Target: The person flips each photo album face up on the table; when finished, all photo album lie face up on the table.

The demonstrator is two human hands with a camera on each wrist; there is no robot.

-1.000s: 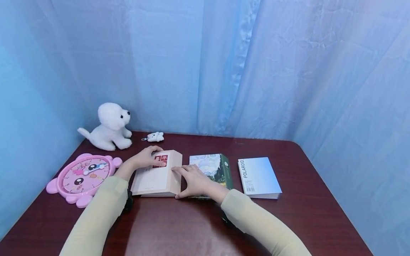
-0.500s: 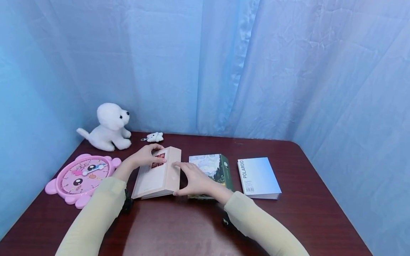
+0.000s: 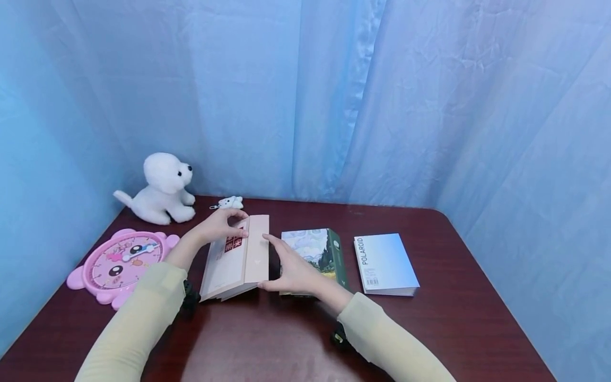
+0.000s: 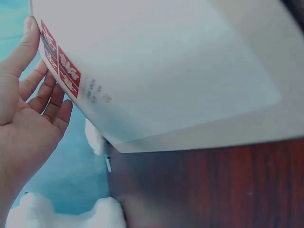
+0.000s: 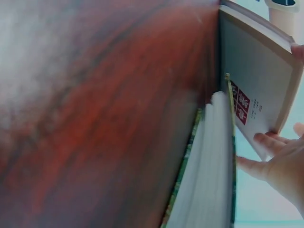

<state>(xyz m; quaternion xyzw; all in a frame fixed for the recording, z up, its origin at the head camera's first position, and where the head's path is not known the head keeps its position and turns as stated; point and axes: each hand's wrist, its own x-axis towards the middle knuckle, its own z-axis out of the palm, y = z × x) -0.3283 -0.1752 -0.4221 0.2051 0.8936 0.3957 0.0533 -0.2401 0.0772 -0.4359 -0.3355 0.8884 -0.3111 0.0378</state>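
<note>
A thick pale book (image 3: 224,268) with red character squares on its cover stands tilted at the left centre of the table, its spine side raised. At the far edge my left hand (image 3: 218,225) grips it, thumb on the cover and fingers behind; the left wrist view shows this hand (image 4: 28,118) at the book's corner. My right hand (image 3: 298,270) holds the spine side, thumb near the front end and fingers farther back. In the right wrist view the fingers of this hand (image 5: 287,164) touch the book (image 5: 261,71). The book's underside is hidden.
Just right of it lies a green-spined book (image 3: 305,246) with a landscape cover, partly under my right hand. Farther right is a blue-white POLAROID album (image 3: 389,262). A pink clock (image 3: 119,268), white plush dog (image 3: 167,185) and small plush keychain (image 3: 231,202) stand left and behind.
The pale book has tilted up from nearly flat, its spine side rising and turning toward the viewer. Both hands have moved slightly up with it. The other things stay put.
</note>
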